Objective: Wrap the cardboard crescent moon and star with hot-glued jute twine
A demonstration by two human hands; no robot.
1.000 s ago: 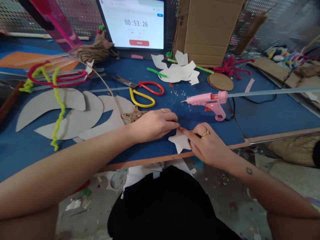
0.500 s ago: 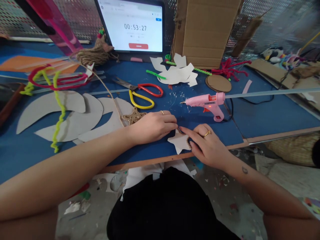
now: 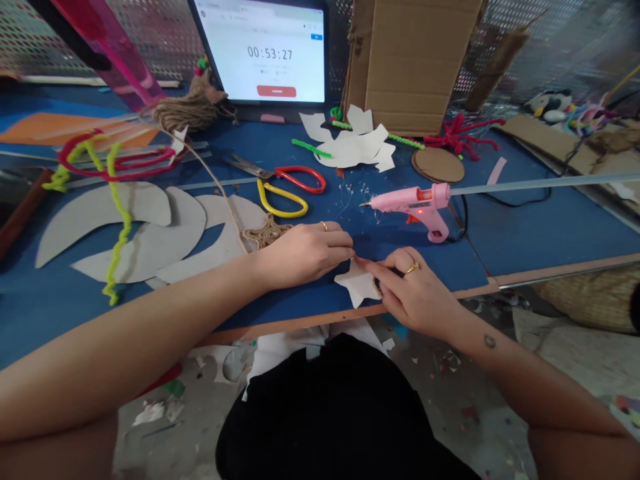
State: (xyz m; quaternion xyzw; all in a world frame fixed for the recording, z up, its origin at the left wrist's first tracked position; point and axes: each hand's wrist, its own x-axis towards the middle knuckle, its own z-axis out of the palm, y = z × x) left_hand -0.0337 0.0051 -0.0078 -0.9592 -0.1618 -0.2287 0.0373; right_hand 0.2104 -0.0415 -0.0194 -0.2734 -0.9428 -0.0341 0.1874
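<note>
A white paper star (image 3: pixel 358 284) lies near the table's front edge, with brown twine along part of its right edge. My left hand (image 3: pixel 313 250) is closed, its fingertips together at the star's top point; what they pinch is too small to make out. My right hand (image 3: pixel 413 287) has its index finger on the star's top point and its other fingers curled at the right edge, closed on the star. A star coiled from brown twine (image 3: pixel 269 233) lies behind my left wrist, a strand running from it toward the twine bundle (image 3: pixel 187 112).
A pink glue gun (image 3: pixel 417 205) lies behind my right hand, its tip pointing left. Scissors (image 3: pixel 285 190) with red and yellow handles lie behind my left hand. Grey crescent shapes (image 3: pixel 150 243) cover the left side. A tablet (image 3: pixel 267 53) and cardboard (image 3: pixel 410 67) stand at the back.
My right index finger has shifted slightly left, closer to my left fingertips at the star's top point. My left hand has hardly moved.
</note>
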